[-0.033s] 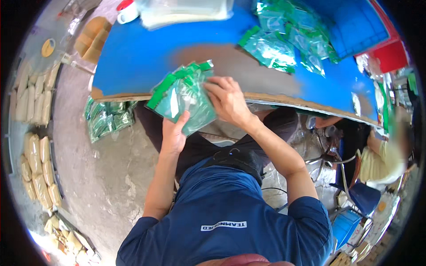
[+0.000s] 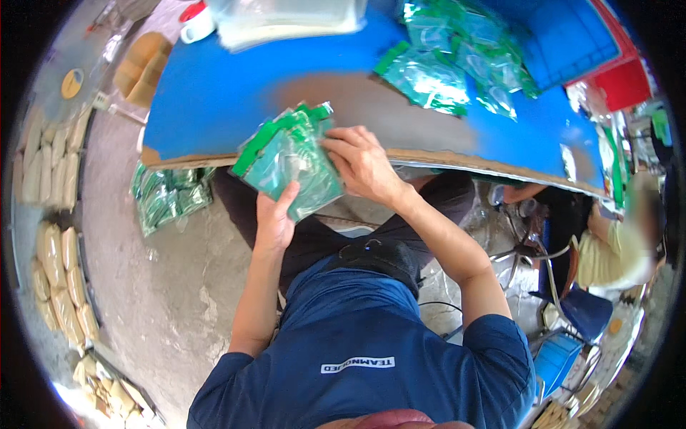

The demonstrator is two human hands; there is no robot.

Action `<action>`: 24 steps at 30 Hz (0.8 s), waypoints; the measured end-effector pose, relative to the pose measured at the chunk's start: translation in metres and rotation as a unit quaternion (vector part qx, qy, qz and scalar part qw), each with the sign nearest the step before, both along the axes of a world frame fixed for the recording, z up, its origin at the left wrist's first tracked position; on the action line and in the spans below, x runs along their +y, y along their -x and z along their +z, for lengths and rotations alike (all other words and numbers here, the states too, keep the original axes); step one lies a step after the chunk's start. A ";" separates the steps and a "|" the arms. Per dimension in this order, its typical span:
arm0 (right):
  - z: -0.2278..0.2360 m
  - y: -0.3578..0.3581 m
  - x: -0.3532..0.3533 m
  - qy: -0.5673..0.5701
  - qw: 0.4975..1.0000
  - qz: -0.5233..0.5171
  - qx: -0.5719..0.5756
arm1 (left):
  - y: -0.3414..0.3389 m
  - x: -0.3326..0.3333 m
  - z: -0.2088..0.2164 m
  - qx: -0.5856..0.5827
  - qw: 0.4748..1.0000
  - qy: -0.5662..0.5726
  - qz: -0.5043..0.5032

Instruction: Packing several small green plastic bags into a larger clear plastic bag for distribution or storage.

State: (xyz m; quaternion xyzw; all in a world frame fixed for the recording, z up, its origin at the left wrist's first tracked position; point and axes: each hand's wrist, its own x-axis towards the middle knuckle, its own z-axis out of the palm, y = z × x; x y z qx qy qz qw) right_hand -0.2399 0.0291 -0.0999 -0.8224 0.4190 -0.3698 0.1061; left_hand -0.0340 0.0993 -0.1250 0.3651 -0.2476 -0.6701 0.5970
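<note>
My left hand (image 2: 275, 218) grips a small fanned stack of clear-and-green plastic packets (image 2: 304, 168), its thumb on top and its other fingers hidden underneath. These are held over my lap at the table's near edge, with green header strips along their upper side. At the stack's right edge, my right hand (image 2: 363, 163) is closed, fingers bent together against the packets; its fingertips are partly hidden. What the packets contain is hard to make out through the shiny film.
A pile of similar packets (image 2: 436, 79) lies on the blue table (image 2: 214, 93). Beyond it stands a blue-and-red bin (image 2: 614, 86). At the back left are clear plastic bags (image 2: 286, 21) and a white mug (image 2: 198, 27). More packets (image 2: 171, 196) sit below the table; another person (image 2: 607, 250) is at right.
The packets' upper edges lie slightly differently, and the whole view has shifted a little. Both hands stay at the stack.
</note>
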 end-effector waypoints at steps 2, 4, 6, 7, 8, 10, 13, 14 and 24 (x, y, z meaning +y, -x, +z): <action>0.015 0.022 -0.011 -0.074 0.987 0.143 -0.027 | 0.000 0.000 -0.003 -0.023 1.000 0.011 0.011; 0.023 0.057 -0.037 -0.019 0.999 -0.019 -0.040 | 0.003 0.005 -0.001 -0.033 0.999 0.017 0.012; 0.016 0.114 -0.076 0.097 0.972 -0.189 0.102 | 0.006 0.007 -0.004 0.017 0.999 -0.030 -0.029; 0.007 0.128 -0.079 0.067 0.946 -0.240 0.206 | 0.006 0.011 -0.010 0.015 0.999 -0.027 -0.032; 0.004 0.125 -0.073 0.042 0.947 -0.211 0.239 | 0.008 0.011 -0.021 0.074 0.993 -0.069 -0.055; 0.002 0.106 -0.045 -0.006 0.955 -0.136 0.265 | 0.013 0.014 -0.032 0.216 0.966 -0.107 -0.097; 0.015 0.066 0.000 -0.002 0.981 0.003 0.191 | 0.020 0.010 -0.043 0.265 0.944 -0.158 -0.120; 0.020 0.057 0.005 -0.021 0.984 0.066 0.166 | 0.027 0.004 -0.043 0.245 0.953 -0.131 -0.120; 0.004 0.211 -0.107 -0.043 0.947 -0.193 0.253 | 0.019 0.001 -0.040 0.222 0.965 -0.076 -0.119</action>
